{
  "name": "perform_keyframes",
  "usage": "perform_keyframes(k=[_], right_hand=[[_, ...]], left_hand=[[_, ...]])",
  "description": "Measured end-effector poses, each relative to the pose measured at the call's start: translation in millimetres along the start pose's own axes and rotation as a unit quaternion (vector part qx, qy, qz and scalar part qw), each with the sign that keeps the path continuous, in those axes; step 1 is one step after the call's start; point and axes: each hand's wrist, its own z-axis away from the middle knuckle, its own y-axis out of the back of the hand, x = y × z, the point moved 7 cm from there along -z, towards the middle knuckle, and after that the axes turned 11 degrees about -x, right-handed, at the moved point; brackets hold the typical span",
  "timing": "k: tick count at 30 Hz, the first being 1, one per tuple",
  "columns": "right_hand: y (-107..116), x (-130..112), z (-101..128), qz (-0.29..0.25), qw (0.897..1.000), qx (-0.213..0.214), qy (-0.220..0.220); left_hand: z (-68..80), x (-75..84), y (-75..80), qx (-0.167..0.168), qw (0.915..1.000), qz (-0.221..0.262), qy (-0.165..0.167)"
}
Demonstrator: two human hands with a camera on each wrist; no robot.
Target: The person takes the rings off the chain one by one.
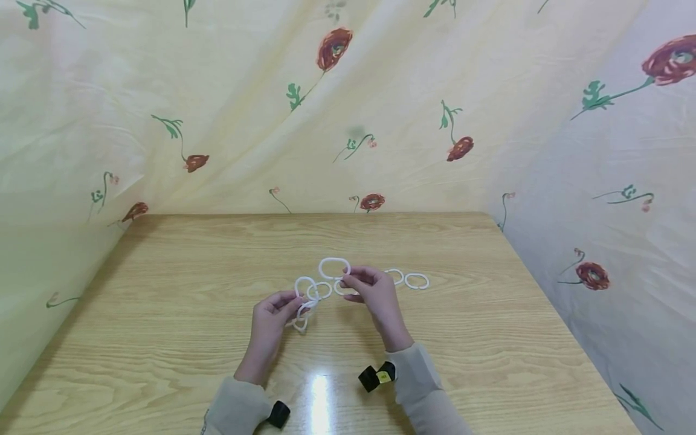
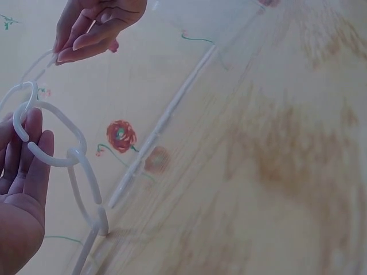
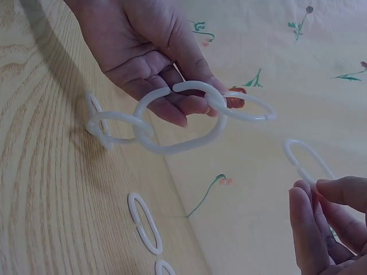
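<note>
My left hand [image 1: 274, 311] grips a short chain of white plastic chain links [image 3: 189, 148] between thumb and fingers. Each link is an oval ring, and a small gap shows in the side of some. The chain's lower links [image 2: 86, 177] hang below the left fingers, down close to the wooden tabletop. My right hand [image 1: 375, 293] pinches a single white link [image 1: 334, 260] by its end, between thumb and fingertips. That link [image 3: 309, 157] is held up a short way from the chain, apart from it in the right wrist view.
Several loose white links lie in a row on the wooden table [image 1: 462, 338], among them one [image 1: 417, 281] right of my right hand and one [image 3: 146, 223] in the right wrist view. A flower-printed cloth [image 1: 244, 139] hangs behind the table and along both sides.
</note>
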Motion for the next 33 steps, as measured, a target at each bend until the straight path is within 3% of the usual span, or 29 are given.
perform_keyframes(k=[11,21,33], right_hand=[[19,-8,-1,0.006,1.0,0.027,0.008],[49,-13,2,0.014,0.998,0.052,0.01],[88,-25,4,0.087,0.992,0.095,0.005]], left_hand=[[1.1,1.7,-2.0,-0.008,1.0,-0.006,0.0],[1.4,1.2,-1.3,-0.002,1.0,-0.008,0.0],[2.0,1.7,-2.1,-0.001,1.0,0.006,-0.005]])
